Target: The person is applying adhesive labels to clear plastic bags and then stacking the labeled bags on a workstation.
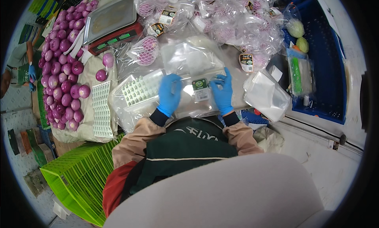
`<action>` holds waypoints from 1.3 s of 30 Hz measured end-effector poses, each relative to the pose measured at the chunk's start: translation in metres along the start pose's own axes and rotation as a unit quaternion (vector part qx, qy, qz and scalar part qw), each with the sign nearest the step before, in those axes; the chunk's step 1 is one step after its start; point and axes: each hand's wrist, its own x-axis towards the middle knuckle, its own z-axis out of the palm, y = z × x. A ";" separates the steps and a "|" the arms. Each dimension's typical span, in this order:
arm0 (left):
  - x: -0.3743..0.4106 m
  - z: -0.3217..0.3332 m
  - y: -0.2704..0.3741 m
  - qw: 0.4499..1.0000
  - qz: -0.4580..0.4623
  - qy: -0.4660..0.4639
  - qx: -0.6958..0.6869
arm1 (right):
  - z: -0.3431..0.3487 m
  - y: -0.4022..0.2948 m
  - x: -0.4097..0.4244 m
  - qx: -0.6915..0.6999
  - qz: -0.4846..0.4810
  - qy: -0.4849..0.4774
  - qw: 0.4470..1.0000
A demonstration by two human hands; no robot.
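A clear plastic bag lies flat before me, with a green-and-white label stuck on it. My right hand, in a blue glove, rests at the bag's right side with fingers apart, the thumb close to the label. On the left side is my left hand, gloved too and blurred by motion; whether it pinches the film is hidden. A sheet of green stickers lies left of that hand. Beyond the labelled bag are more clear bags and a purple onion in a pink foam net.
Purple onions are heaped at the left beside a red scale. Bagged onions crowd the far side. Empty bags and a blue crate lie right; green crates stand lower left. A co-worker stands far left.
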 end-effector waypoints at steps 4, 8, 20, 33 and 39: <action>-0.029 0.030 -0.031 0.962 0.106 -0.228 0.106 | 0.014 0.028 -0.002 -0.143 -0.081 -0.044 0.985; -0.033 0.038 -0.043 0.957 0.088 -0.238 0.141 | 0.005 0.014 0.003 -0.343 -0.217 0.049 0.912; -0.018 0.015 -0.002 0.966 0.131 -0.198 0.101 | 0.005 0.044 -0.009 -0.295 -0.108 -0.026 0.949; 0.007 0.002 0.006 0.986 -0.090 0.126 -0.059 | -0.020 0.011 0.000 -0.113 -0.080 0.110 0.984; -0.027 0.026 -0.021 0.964 0.092 -0.217 0.121 | 0.015 0.046 -0.015 -0.280 -0.055 0.059 0.957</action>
